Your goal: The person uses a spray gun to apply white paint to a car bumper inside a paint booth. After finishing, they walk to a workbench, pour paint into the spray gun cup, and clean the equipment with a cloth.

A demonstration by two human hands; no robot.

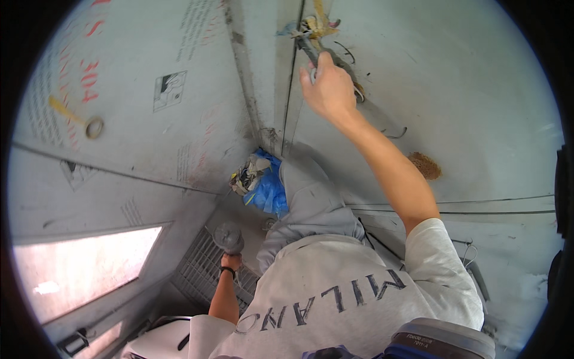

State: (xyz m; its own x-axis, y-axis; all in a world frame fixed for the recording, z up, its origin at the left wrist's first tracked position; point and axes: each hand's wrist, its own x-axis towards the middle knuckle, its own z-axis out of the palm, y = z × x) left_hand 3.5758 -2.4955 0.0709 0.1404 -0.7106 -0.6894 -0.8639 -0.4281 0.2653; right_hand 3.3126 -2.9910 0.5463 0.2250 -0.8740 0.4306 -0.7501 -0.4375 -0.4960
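Observation:
High on the far side, my right hand (330, 88) is closed round a dark grey stick-like thing (308, 49), whose exact kind I cannot make out. Its far end meets a clump of crumpled yellowish tape (315, 27) with bluish scraps. Dark hooked wires (345, 52) lie close by on the pale grey surface. Low on the left, my left hand (232, 261) grips a grey, rounded, cup-like thing (228, 237) from below; its kind is unclear. A dark band circles that wrist.
A roll of tape (94, 127) with a yellow strip is on the marked left panel. A blue plastic bag (269, 186) with crumpled scraps fills the corner. Below it lies a metal grate (194, 263). A bright window (86, 269) is at left, a brown patch (424, 166) at right.

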